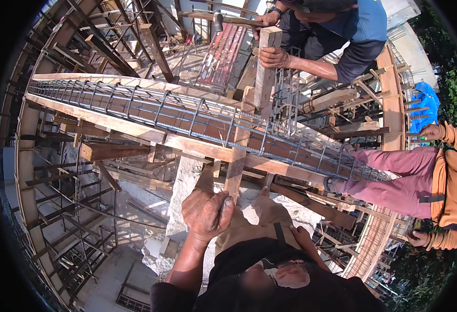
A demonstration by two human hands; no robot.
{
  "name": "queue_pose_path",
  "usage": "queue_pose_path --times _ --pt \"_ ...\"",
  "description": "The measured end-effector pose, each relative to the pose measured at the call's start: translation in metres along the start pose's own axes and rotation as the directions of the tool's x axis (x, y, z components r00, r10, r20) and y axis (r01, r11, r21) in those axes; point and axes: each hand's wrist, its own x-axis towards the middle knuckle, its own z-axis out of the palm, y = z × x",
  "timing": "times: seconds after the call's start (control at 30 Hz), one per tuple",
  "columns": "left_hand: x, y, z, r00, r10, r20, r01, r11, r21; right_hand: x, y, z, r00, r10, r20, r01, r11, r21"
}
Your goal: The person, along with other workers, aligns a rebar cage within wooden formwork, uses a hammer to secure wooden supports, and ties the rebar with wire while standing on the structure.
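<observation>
Neither of my own hands shows in the head view. Below me a person in a black top grips an upright wooden plank (234,171) with one hand (206,211); their other hand (303,236) rests at their waist. The plank stands against the side of a long timber beam form (109,122) that holds a steel rebar cage (187,112). At the top a person in a blue shirt steadies a wooden post (266,67) with one hand (274,56) and holds a hammer (223,20) in the other.
A third person in pink trousers (394,177) and an orange top sits at the right, one foot on the cage. Timber props and scaffolding (83,208) fill the drop at the left. A vertical rebar column (288,99) rises beside the post. A blue tarp (426,104) hangs far right.
</observation>
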Motion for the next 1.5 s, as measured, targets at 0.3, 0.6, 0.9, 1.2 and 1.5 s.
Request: queue_pose_path --times 0.3,0.6,0.9,1.2,1.5 --pt "-0.001 0.001 -0.006 0.985 0.005 0.172 0.006 0.998 -0.065 -0.113 -0.058 -0.034 0.971 0.035 -0.236 -0.022 0.998 0.056" --pt "-0.003 0.001 -0.011 0.986 0.038 0.164 -0.046 0.998 0.046 -0.184 -0.129 -0.122 0.951 -0.154 -0.269 0.179 0.981 0.071" --pt "-0.015 -0.001 -0.008 0.992 -0.017 0.127 -0.007 0.983 0.182 -0.144 -0.104 -0.138 0.666 -0.208 -0.717 0.304 0.953 0.005" --pt "-0.024 0.010 -0.002 0.969 -0.249 -0.006 0.245 0.951 0.188 -0.083 -0.074 -0.130 0.545 -0.387 -0.743 0.275 0.920 -0.277" --pt "-0.025 0.012 0.008 0.957 -0.251 -0.144 0.278 0.935 0.222 -0.053 -0.054 -0.135 0.484 -0.354 -0.800 0.230 0.934 -0.274"
